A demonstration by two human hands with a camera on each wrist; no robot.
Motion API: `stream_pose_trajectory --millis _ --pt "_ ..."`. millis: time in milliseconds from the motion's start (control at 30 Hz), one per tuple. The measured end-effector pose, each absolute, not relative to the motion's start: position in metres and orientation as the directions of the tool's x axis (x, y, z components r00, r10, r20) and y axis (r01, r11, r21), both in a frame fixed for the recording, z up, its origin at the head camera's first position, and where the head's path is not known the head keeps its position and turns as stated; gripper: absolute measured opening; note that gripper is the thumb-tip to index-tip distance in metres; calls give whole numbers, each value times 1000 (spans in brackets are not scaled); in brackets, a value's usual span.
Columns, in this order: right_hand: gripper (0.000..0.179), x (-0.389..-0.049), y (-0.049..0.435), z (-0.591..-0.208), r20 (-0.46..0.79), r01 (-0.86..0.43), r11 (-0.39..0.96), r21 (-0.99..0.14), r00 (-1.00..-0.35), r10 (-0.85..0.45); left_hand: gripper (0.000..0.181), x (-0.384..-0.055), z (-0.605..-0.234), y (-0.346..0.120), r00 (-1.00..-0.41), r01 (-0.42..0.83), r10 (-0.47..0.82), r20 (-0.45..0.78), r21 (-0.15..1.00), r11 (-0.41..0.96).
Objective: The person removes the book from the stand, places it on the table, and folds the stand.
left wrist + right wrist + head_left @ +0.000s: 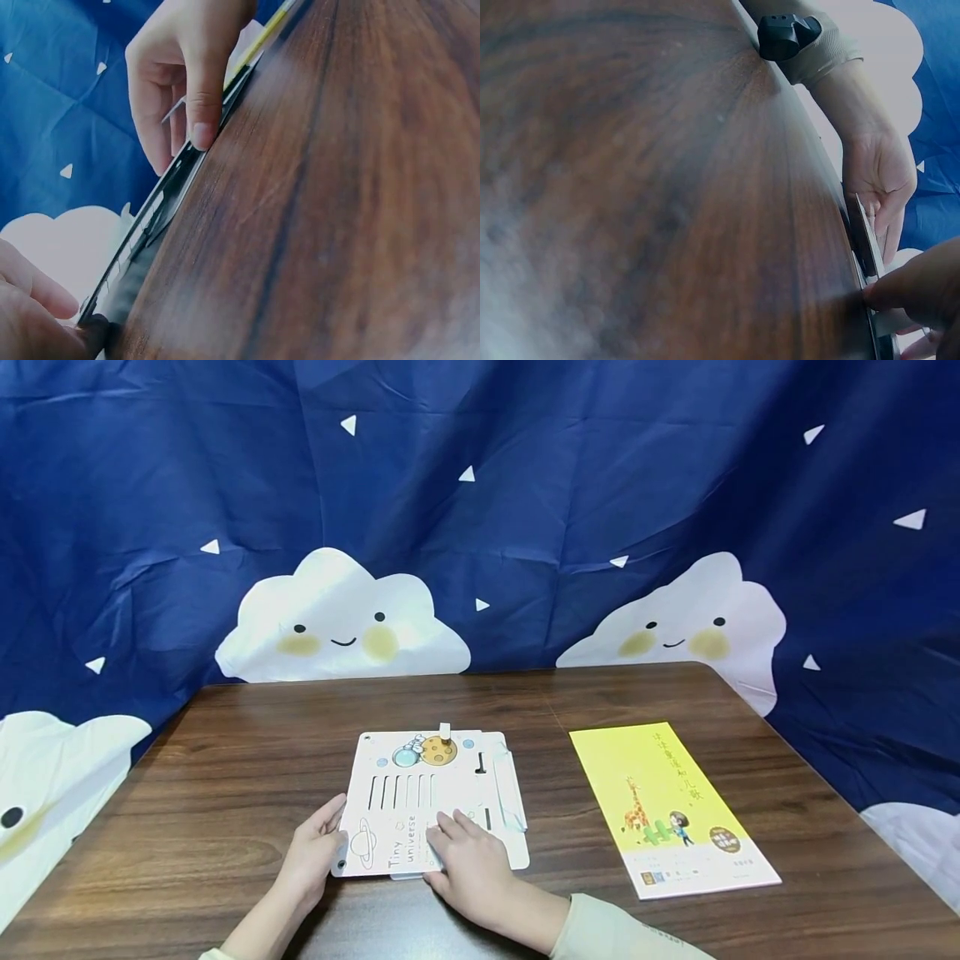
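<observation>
A white book stand [390, 843] with "Tiny universe" lettering, several slots and a cartoon astronaut lies on the table in the head view. My left hand [307, 856] grips its left edge near the lower corner. On the lower right part, my right hand [480, 868] holds the near edge, fingers over the printed face and thumb at the rim. The left wrist view sees the stand [161, 199] edge-on, a thin gap showing between its layers, with the right thumb [202, 127] on that edge. A small white clip [445, 732] sticks up at the top.
To the right lies a yellow book [667, 810] with a giraffe and a child on its cover. The dark wooden table [247, 752] ends at a blue curtain [525, 527] printed with smiling clouds and white triangles.
</observation>
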State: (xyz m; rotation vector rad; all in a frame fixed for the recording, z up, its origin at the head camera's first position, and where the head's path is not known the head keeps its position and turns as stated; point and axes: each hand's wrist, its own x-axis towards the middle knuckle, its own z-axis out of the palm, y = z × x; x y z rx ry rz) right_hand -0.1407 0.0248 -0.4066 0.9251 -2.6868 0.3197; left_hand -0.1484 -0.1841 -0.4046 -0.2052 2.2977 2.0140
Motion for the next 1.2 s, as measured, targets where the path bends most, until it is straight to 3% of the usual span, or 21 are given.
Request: stream_pose_trajectory --millis 667,1200 --pt "52 -143 31 -397 220 -642 747 -175 -765 -606 51 -151 -408 -187 -979 -186 -98 -181 982 34" --pt "56 -151 54 -388 187 -659 703 -265 -751 -633 58 -147 -399 -186 -984 -175 -54 -169 977 123"
